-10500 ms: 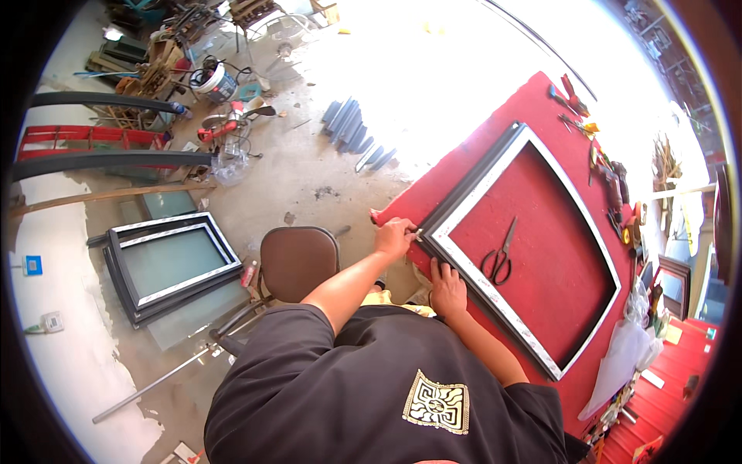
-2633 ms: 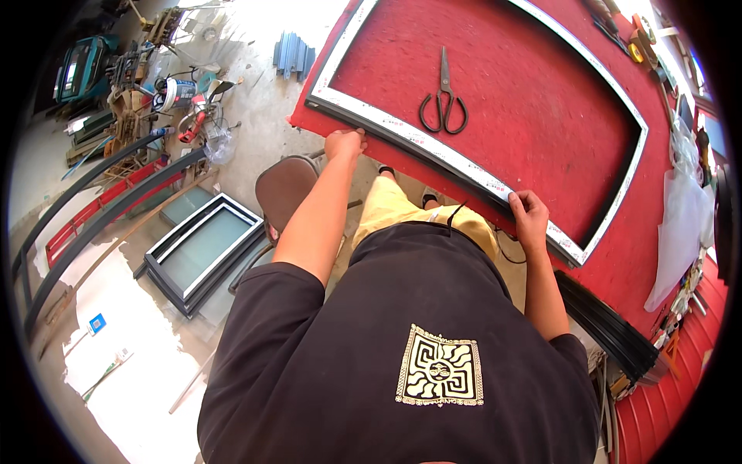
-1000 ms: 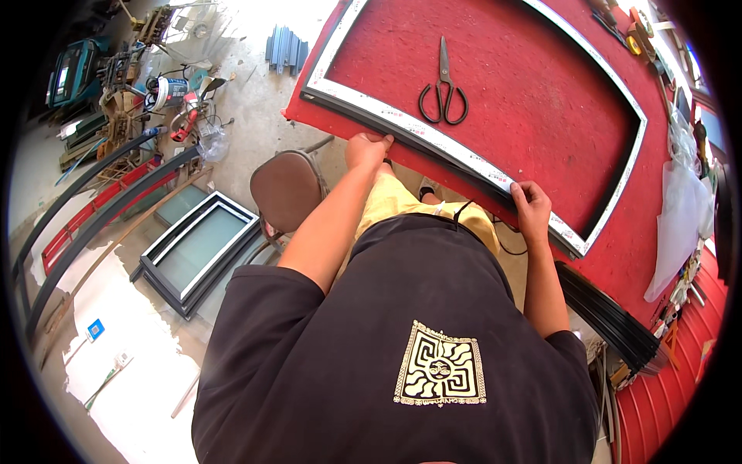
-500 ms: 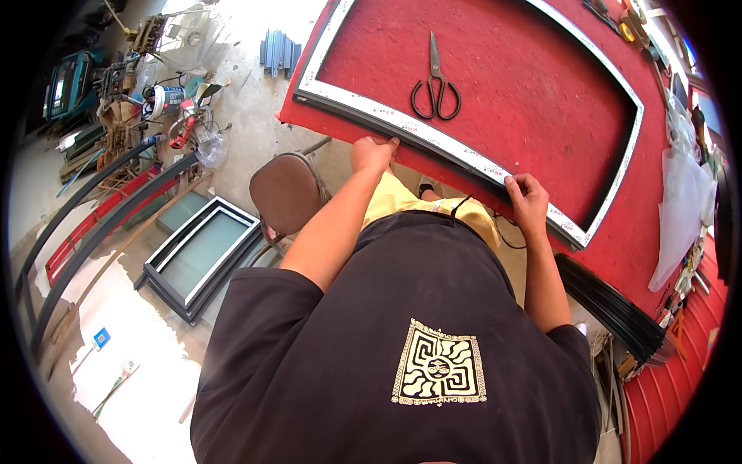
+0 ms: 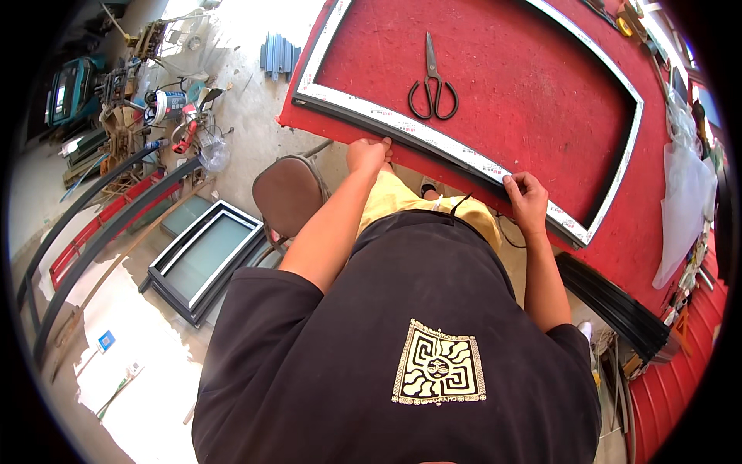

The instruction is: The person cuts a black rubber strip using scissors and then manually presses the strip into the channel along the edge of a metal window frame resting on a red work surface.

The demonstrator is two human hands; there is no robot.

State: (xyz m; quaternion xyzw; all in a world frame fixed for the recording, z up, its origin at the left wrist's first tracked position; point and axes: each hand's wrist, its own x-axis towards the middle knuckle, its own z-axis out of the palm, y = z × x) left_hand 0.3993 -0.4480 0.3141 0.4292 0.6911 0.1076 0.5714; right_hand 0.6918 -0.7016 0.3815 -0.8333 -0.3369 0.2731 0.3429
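Observation:
A large window frame (image 5: pixel 442 143) lies on the red-covered table (image 5: pixel 495 85); white printed film covers its top face, and its outer side is dark. At the near side, my left hand (image 5: pixel 368 155) has its fingers pinched together against the dark edge. What may be between those fingertips is too small to make out. Farther right along the same side, my right hand (image 5: pixel 529 203) is closed on the frame, fingertips on the white film and the other fingers curled. Inside the frame, black-handled scissors (image 5: pixel 433 89) rest on the red cover, blades pointing away from me.
A brown-seated chair (image 5: pixel 287 196) stands left of my legs. Smaller glazed window sashes (image 5: pixel 205 259) lie on the floor beyond it. Long dark curved profiles (image 5: pixel 100 224) lie farther left. Black strips (image 5: pixel 610 301) stick out below the table at right. Clear plastic sheeting (image 5: pixel 684 209) hangs at the right edge.
My left hand has slid a little to the left along the frame's near edge. My right hand stays at nearly the same spot. Frame and scissors keep their places.

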